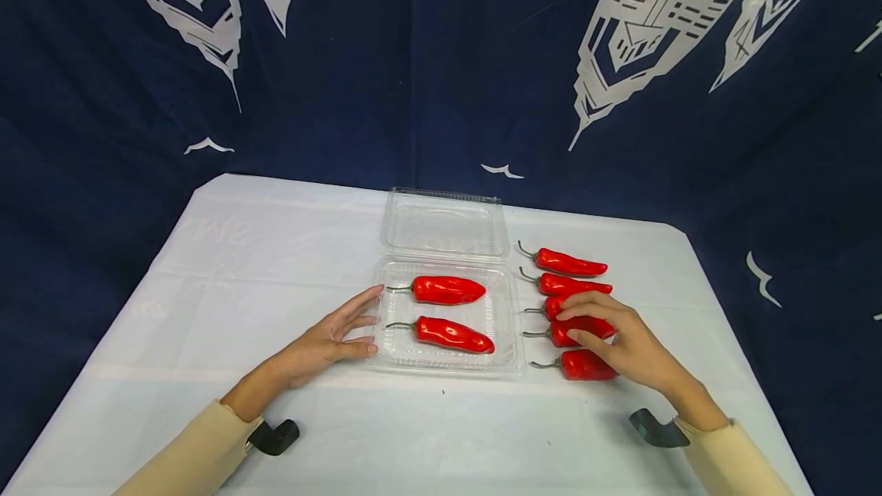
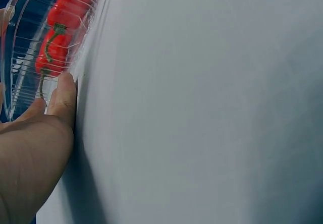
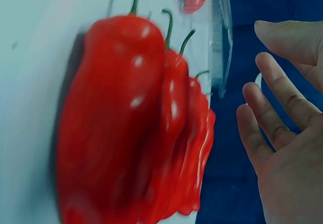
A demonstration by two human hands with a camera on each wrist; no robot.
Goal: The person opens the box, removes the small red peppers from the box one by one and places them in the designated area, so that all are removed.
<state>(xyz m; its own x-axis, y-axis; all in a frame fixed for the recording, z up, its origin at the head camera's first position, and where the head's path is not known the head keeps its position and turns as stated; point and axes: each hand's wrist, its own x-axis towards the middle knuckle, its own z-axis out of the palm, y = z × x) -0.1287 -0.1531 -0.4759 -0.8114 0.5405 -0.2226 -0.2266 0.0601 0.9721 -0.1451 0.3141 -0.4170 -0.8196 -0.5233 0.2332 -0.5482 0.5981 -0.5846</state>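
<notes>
A clear plastic clamshell box [image 1: 508,327] lies with its lid [image 1: 444,228] folded back. In its base lie two red peppers, an upper one [image 1: 448,290] and a lower one [image 1: 453,334], stems to the left. My left hand [image 1: 324,347] rests its fingers against the box's left side. On the right, several red peppers [image 1: 572,262] lie in a column on the cloth. Over the lower ones hovers my right hand [image 1: 630,339], thumb and fingers apart. The right wrist view shows a gap between its fingers and the nearest pepper [image 3: 111,108].
A white cloth [image 1: 262,266] covers the table. Behind it hangs a dark blue curtain [image 1: 413,98] with white building prints. A dark strap piece [image 1: 276,437] sits at the left sleeve and another [image 1: 658,429] at the right sleeve.
</notes>
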